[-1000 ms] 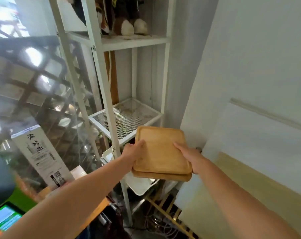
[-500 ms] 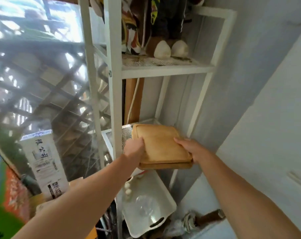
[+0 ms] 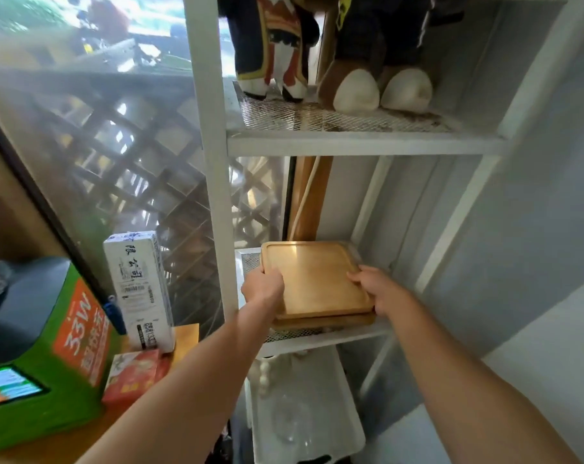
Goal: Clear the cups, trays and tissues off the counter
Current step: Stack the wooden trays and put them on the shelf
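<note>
Since a second ago the stacked wooden trays have travelled from in front of the white rack onto its mesh middle shelf. The left hand and right hand each clasp an edge; I'd slide the stack fully back on that shelf, then release both together so nothing overhangs

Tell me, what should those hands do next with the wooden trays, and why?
Probably slide the stacked wooden trays a little deeper and let go. They already lie on the mesh shelf, with their near edge close to its front rail, and the left hand and right hand grip either side.
</note>
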{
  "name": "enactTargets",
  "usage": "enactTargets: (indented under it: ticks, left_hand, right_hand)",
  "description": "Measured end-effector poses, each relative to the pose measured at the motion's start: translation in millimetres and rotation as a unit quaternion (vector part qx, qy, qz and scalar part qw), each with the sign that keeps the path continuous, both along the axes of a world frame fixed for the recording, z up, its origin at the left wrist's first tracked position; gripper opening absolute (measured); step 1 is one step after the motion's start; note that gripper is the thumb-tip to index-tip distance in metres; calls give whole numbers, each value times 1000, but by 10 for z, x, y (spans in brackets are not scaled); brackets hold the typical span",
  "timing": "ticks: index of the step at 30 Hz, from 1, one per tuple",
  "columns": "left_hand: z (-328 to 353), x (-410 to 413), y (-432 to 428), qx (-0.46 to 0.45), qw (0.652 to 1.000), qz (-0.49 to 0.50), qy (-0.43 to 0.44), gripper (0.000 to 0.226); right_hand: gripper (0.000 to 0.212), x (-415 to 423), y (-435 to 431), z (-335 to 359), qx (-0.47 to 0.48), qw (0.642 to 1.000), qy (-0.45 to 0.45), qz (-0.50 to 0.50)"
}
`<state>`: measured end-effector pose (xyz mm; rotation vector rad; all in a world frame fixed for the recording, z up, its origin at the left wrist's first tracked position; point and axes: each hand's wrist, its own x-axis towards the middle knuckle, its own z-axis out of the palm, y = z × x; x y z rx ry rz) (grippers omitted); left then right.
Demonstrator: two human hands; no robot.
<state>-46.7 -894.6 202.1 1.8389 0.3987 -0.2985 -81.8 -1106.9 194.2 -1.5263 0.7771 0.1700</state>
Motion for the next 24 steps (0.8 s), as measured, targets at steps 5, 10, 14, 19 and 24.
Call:
enactTargets:
  ticks: [5,10,14,19,24]
  left_hand:
    - [-44,42,-35,3,999,22,26,23]
    - [2,79,-38,-4,999,44,11,23]
    - [-3,156,-62,-33,998,53,-16,21]
    - [-36,210,-73,-35,996,51,-57,19]
    - [-129,220,-56,-15,996,40,-77,17]
  right_hand:
    - [32,124,-50,-72,-23,1000,-10,0]
    - [17,201,-68,-62,-33,999,-22,-16]
    - [26,269,-77,-27,-14,998,-52,-30]
    - [42,292,-82,-33,-21,996,-65,-52]
    - [38,255,-44,-222,-9,997,-58,-52]
